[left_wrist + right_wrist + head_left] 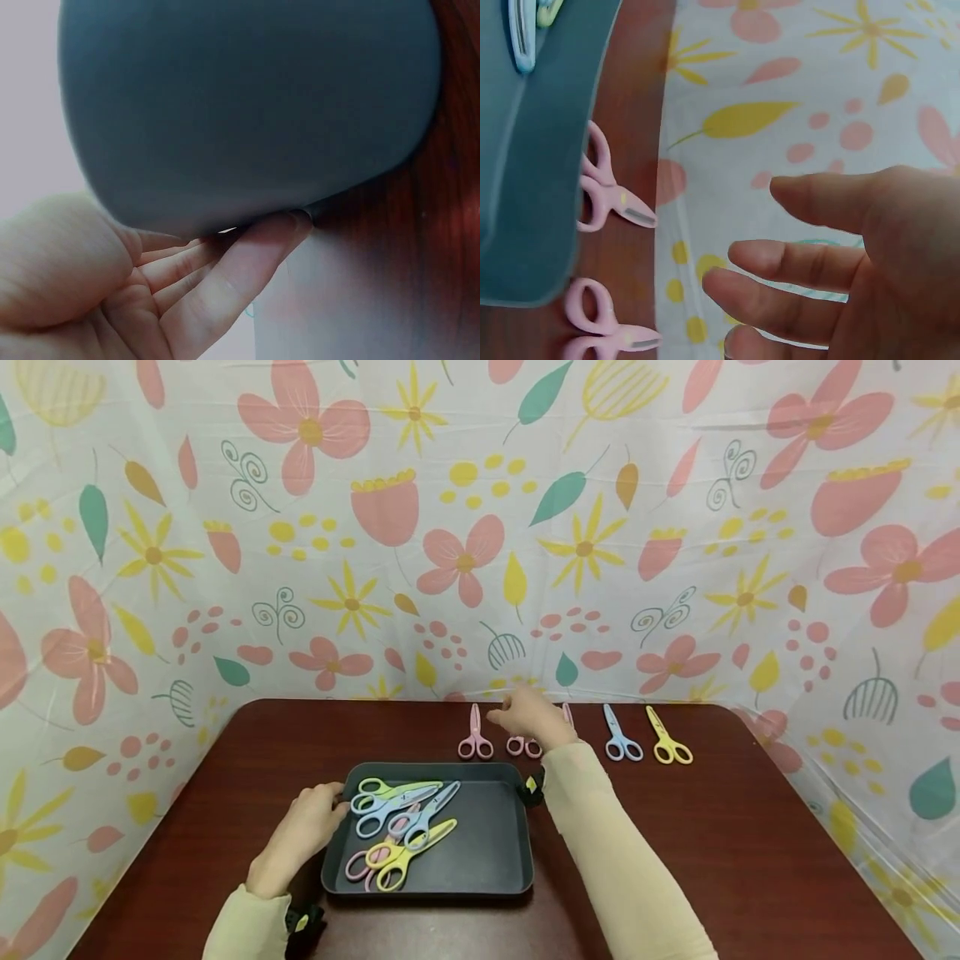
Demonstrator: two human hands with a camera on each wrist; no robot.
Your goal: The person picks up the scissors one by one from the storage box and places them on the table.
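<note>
A dark grey tray (480, 852) stands on the table, with several scissors lying at its left side: a green pair (382, 787), light-blue pairs (420, 821), a yellow pair (401, 858) and pink handles (354, 866) partly covered. My left hand (303, 827) holds the tray's left edge, its fingers (247, 270) against the outer wall. Beyond the far rim, my right hand (532, 718) hovers with extended, parted fingers (780, 292) and nothing between them. Beneath it lies a pink pair of scissors (524, 746), blades hidden. Another pink pair (476, 739) sits just left.
Along the table's back edge to the right are a partly hidden pink blade (567, 713), a light-blue pair of scissors (621, 739) and a yellow pair (667, 739). A flower-patterned sheet (465, 568) hangs behind the brown table (712, 843).
</note>
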